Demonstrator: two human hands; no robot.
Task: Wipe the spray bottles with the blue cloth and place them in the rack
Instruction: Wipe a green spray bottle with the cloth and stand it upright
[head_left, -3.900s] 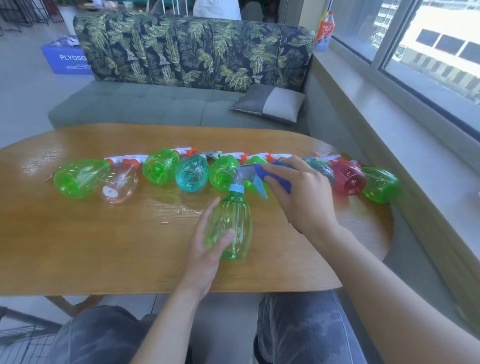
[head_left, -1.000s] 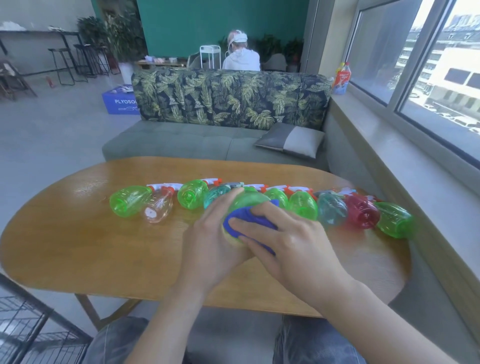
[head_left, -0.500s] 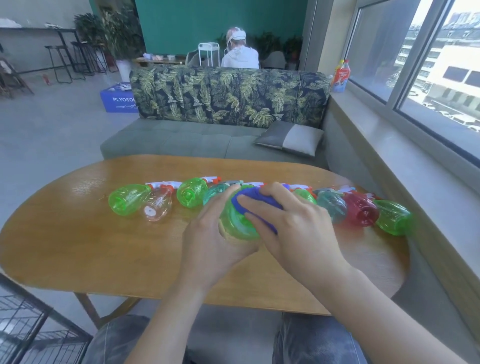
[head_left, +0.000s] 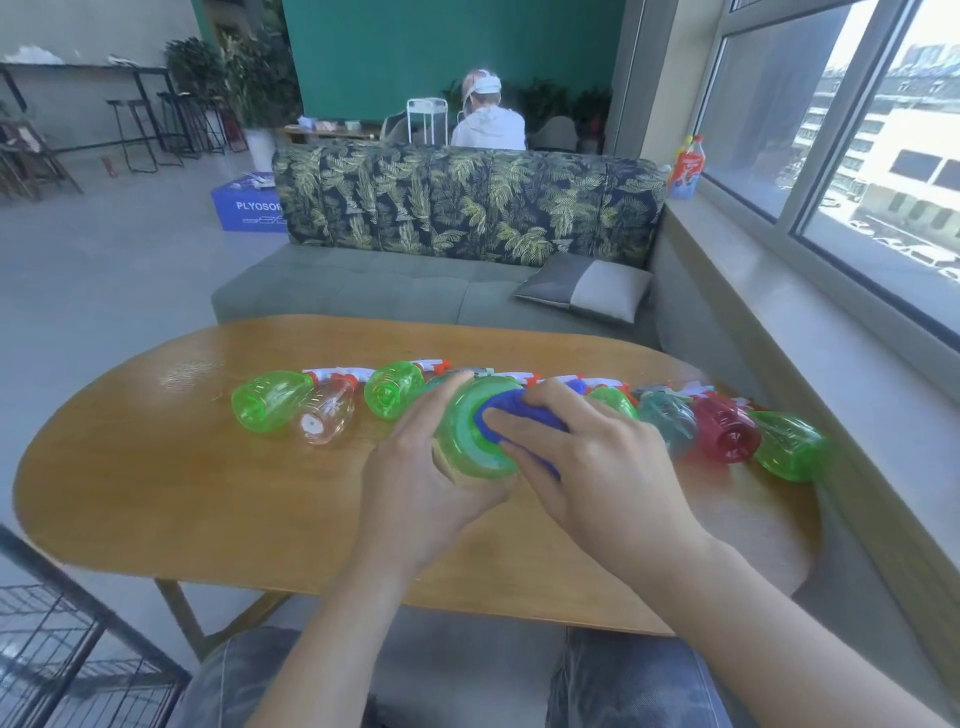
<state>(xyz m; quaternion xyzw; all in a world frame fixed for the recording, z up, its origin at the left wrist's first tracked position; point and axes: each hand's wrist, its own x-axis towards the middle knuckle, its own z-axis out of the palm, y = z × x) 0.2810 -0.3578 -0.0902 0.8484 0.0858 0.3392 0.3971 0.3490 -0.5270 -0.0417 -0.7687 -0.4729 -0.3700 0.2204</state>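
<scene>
Green spray bottle (head_left: 470, 436): translucent plastic, held above the worktop (head_left: 156, 483) with its round base turned toward the camera; neck and trigger end hidden behind the hands. Left hand (head_left: 426, 483) cups it from the left and below, fingers (head_left: 441, 395) curled over the far side. Right hand (head_left: 597, 467) presses the blue cloth (head_left: 511, 415) against the base and right flank; its fingers lie close together, slightly bent, bunching the cloth under them.

Behind the hands, other spray bottles lie on their sides in a row across the worktop: a green one (head_left: 270, 400) at far left, a clear one (head_left: 324, 421) touching it, another green one (head_left: 392, 389), then right of the hands a teal one (head_left: 667, 421), a red one (head_left: 724, 431) and a green one (head_left: 789, 447). Trigger heads white and red-orange. Black wire rack (head_left: 62, 649) sits at lower left, beside the worktop.
</scene>
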